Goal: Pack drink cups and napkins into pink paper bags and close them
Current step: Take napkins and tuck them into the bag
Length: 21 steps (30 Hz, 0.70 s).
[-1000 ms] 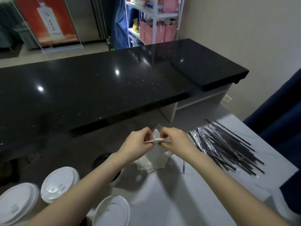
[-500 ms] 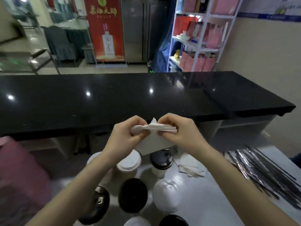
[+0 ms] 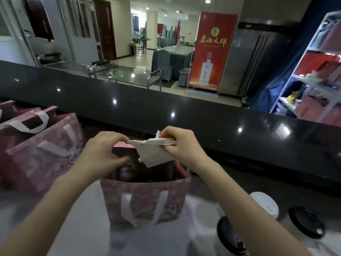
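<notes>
An open pink paper bag with white handles stands on the white table right in front of me. A dark-lidded drink cup shows inside it. My right hand pinches a folded white napkin over the bag's mouth, the napkin hanging down into the opening. My left hand rests on the bag's far left rim, fingers curled over the edge and touching the napkin's corner.
More pink bags stand at the left. Lidded cups, one white and two black, sit at the lower right. A long black counter runs across behind the bag. A shelf with pink bags is at far right.
My view has swung left from the cups and straws to the pink bags. Both hands carried the napkin over to the open bag; the left hand shifted from the napkin to the bag's rim.
</notes>
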Available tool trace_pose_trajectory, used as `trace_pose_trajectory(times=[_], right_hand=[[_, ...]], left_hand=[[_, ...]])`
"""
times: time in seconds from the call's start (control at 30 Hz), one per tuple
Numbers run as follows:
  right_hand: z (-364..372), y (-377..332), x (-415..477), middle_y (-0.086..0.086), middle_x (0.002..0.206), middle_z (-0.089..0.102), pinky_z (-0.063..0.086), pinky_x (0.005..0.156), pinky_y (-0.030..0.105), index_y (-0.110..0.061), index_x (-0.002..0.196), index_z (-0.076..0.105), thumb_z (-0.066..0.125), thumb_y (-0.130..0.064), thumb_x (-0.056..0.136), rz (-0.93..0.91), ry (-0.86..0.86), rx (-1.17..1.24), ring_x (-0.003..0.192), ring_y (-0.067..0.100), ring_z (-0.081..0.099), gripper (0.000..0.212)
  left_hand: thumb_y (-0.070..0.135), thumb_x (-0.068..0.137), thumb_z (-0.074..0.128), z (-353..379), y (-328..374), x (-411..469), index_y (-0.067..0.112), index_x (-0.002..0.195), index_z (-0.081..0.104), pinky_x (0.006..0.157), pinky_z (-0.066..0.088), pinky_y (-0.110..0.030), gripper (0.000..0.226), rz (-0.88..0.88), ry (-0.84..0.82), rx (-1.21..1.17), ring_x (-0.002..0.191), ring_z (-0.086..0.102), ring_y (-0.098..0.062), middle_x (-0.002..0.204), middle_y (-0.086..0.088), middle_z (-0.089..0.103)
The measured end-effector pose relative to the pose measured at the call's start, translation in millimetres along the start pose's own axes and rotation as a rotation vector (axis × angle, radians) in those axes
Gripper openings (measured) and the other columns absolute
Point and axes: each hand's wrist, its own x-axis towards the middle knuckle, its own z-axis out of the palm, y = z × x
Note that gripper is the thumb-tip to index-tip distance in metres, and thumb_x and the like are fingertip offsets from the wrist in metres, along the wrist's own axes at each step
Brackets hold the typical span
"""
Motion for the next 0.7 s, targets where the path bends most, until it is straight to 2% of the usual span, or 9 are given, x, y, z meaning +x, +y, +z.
trace_pose_trajectory(times=[0.1,0.23,0.3,0.37,0.43,0.53,0.63,0.7], right_hand=[[42,-8,15,-0.014,0.081,0.062,0.042,0.062,0.012,-0.022,0.089,0.066,0.067,-0.011,0.081,0.057,-0.084,-0.045,0.076,0.002,0.057,0.013],[76,-5,14,-0.006,0.088,0.066,0.048,0.069,0.023,-0.019,0.090,0.068,0.072,-0.014,0.077,0.232,-0.250,-0.075,0.084,0.011,0.061,0.014],[85,2,12,-0.009,0.088,0.065,0.047,0.063,0.019,-0.021,0.090,0.068,0.073,-0.017,0.076,0.316,-0.267,-0.089,0.084,0.009,0.060,0.016],[91,9,10,-0.008,0.092,0.064,0.045,0.062,0.018,-0.022,0.097,0.066,0.071,-0.017,0.077,0.391,-0.254,-0.158,0.086,0.011,0.059,0.021],[94,15,7,-0.002,0.108,0.061,0.050,0.072,0.025,-0.021,0.118,0.059,0.070,-0.019,0.081,0.426,-0.291,-0.302,0.094,0.017,0.059,0.039],[95,19,3,0.003,0.127,0.049,0.050,0.083,0.035,-0.021,0.141,0.040,0.069,-0.028,0.084,0.346,-0.397,-0.538,0.111,0.023,0.052,0.064],[81,17,-5,0.000,0.132,0.045,0.049,0.088,0.038,-0.024,0.139,0.042,0.063,-0.033,0.088,0.205,-0.378,-0.593,0.120,0.020,0.045,0.056],[62,14,-16,-0.004,0.131,0.047,0.050,0.089,0.038,-0.025,0.133,0.050,0.058,-0.033,0.091,0.120,-0.322,-0.583,0.120,0.016,0.044,0.043]], left_hand=[[0.035,0.069,0.083,-3,-40,-9,0.031,0.137,0.048,0.114,0.026,-0.038,0.076,-0.021,-0.230,-0.067,0.142,0.025,-0.014,0.142,0.012,0.047],[0.048,0.066,0.082,6,-62,-18,0.040,0.146,0.031,0.120,0.016,-0.036,0.094,0.024,-0.375,-0.124,0.146,0.001,-0.003,0.154,0.020,0.023],[0.056,0.065,0.080,8,-67,-17,0.042,0.146,0.029,0.121,0.013,-0.040,0.097,0.042,-0.389,-0.096,0.146,-0.005,-0.002,0.156,0.023,0.017],[0.061,0.065,0.077,10,-71,-16,0.042,0.147,0.027,0.121,0.011,-0.042,0.098,0.060,-0.398,-0.068,0.146,-0.008,-0.002,0.157,0.022,0.014],[0.065,0.066,0.073,12,-74,-15,0.043,0.147,0.025,0.122,0.008,-0.040,0.097,0.077,-0.403,-0.052,0.146,-0.010,-0.003,0.158,0.021,0.012],[0.070,0.068,0.067,16,-74,-14,0.044,0.148,0.022,0.120,0.003,-0.039,0.095,0.098,-0.406,-0.019,0.146,-0.011,-0.004,0.158,0.022,0.010],[0.067,0.076,0.061,19,-67,-9,0.040,0.146,0.030,0.121,0.005,-0.041,0.081,0.123,-0.317,0.014,0.148,-0.002,-0.008,0.156,0.017,0.021],[0.058,0.081,0.062,20,-55,-2,0.034,0.138,0.046,0.120,0.013,-0.043,0.065,0.155,-0.213,0.035,0.147,0.013,-0.015,0.149,0.013,0.038]])
